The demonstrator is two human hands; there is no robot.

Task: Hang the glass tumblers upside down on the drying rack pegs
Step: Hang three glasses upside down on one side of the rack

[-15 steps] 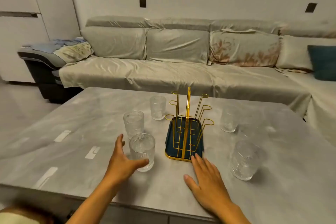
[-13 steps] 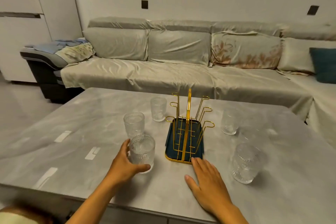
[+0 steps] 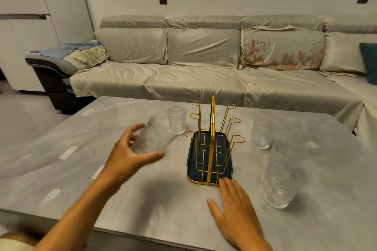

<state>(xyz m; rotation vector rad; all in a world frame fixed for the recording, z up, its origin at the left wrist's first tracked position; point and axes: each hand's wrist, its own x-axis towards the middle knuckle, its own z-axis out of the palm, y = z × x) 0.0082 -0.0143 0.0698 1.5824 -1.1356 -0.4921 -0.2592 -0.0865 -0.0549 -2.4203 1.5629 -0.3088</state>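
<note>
A gold wire drying rack (image 3: 212,128) with empty pegs stands on a dark blue tray (image 3: 190,161) in the middle of the grey table (image 3: 142,206). My left hand (image 3: 126,155) grips a ribbed glass tumbler (image 3: 153,138), lifted off the table and tilted, left of the rack. Another tumbler (image 3: 176,119) stands upright behind it. Three more tumblers stand right of the rack: a far one (image 3: 262,133), a faint middle one (image 3: 285,150) and a near one (image 3: 280,184). My right hand (image 3: 234,210) lies flat on the table, fingertips at the tray's near right corner.
A long cloth-covered sofa (image 3: 204,79) runs behind the table and wraps round on the right. A dark chair with folded cloths (image 3: 61,61) stands at the left. Pale strips (image 3: 68,153) mark the table's left side.
My left hand closed on the nearest left tumbler, lifted it off the table and tilted it. My right hand stayed flat by the tray.
</note>
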